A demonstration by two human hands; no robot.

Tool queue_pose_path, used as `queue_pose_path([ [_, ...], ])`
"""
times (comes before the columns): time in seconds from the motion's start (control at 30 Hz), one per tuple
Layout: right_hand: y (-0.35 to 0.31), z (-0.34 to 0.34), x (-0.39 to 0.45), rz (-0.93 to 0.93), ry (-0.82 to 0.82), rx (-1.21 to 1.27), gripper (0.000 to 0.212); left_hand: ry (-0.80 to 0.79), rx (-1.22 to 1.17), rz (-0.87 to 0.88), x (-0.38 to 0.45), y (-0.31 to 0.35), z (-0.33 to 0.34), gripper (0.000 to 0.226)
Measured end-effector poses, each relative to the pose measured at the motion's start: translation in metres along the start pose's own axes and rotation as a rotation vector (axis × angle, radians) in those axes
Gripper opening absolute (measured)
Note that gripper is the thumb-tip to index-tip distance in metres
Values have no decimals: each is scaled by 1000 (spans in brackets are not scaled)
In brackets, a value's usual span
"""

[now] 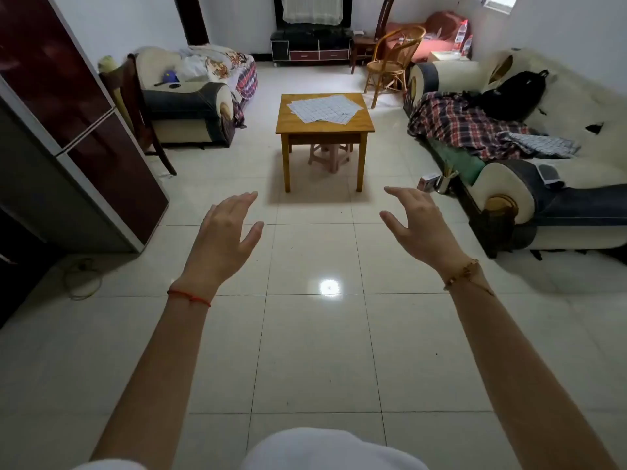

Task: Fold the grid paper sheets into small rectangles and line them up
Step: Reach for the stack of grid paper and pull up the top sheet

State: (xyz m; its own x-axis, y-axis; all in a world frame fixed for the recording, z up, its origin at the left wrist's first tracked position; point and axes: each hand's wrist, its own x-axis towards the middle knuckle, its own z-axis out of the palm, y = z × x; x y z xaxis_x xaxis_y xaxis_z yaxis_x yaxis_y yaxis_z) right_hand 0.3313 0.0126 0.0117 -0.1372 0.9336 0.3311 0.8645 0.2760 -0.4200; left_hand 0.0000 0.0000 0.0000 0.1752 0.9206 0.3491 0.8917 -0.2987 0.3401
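Several unfolded grid paper sheets [324, 108] lie in a loose overlapping pile on the far half of a small wooden table [325, 128] in the middle of the room. My left hand [224, 239] and my right hand [419, 228] are both stretched out in front of me over the tiled floor, well short of the table. Each hand is empty with its fingers spread. A red string circles my left wrist and a gold bracelet my right.
A pink stool [329, 154] stands under the table. An armchair [185, 106] is at the left, a long sofa [529, 157] with a plaid blanket and black backpack at the right. A dark cabinet [68, 137] lines the left wall. A rattan chair [393, 59] stands beyond the table.
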Motion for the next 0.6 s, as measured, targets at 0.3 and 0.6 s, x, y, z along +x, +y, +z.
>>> queue_pose_path([
  [0.3, 20, 8, 10, 21, 4, 29, 47, -4, 1, -31, 8, 2, 13, 53],
  [0.6, 46, 34, 37, 28, -41, 34, 46, -35, -15, -92, 25, -6, 35, 53],
])
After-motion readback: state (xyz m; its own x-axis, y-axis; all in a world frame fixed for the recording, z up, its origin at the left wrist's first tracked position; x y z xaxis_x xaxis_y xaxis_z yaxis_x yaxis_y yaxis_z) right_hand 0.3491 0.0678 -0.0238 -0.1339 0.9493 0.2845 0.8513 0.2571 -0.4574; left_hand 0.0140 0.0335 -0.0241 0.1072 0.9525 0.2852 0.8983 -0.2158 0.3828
